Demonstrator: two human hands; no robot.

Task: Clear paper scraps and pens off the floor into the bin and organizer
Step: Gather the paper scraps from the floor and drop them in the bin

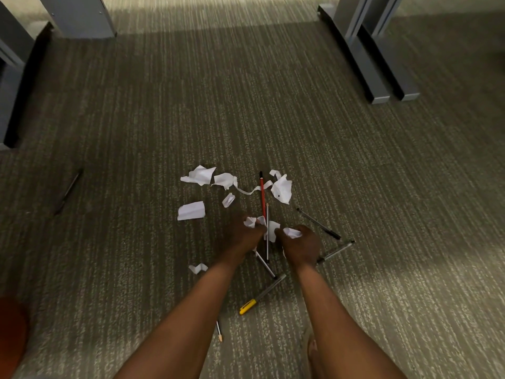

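Note:
White paper scraps (200, 175) lie scattered on the grey carpet, mixed with several pens. My left hand (243, 236) is closed around a crumpled scrap (250, 222). My right hand (302, 246) grips another crumpled scrap (291, 232). Between the hands lies a torn piece (273, 228) across a thin pencil (267, 231). A red pen (262, 191) points away from me. A folded scrap (191, 210) sits to the left, a small one (198, 268) nearer me. A yellow-capped pen (259, 296) lies between my forearms. No bin or organizer is in view.
Grey desk legs (379, 75) stand at the far right, a grey panel (79, 15) and dark furniture base (16, 99) at the far left. A dark pen (68, 191) lies apart on the left carpet. A short pencil (219, 330) lies near me. An orange object (11, 335) shows bottom left.

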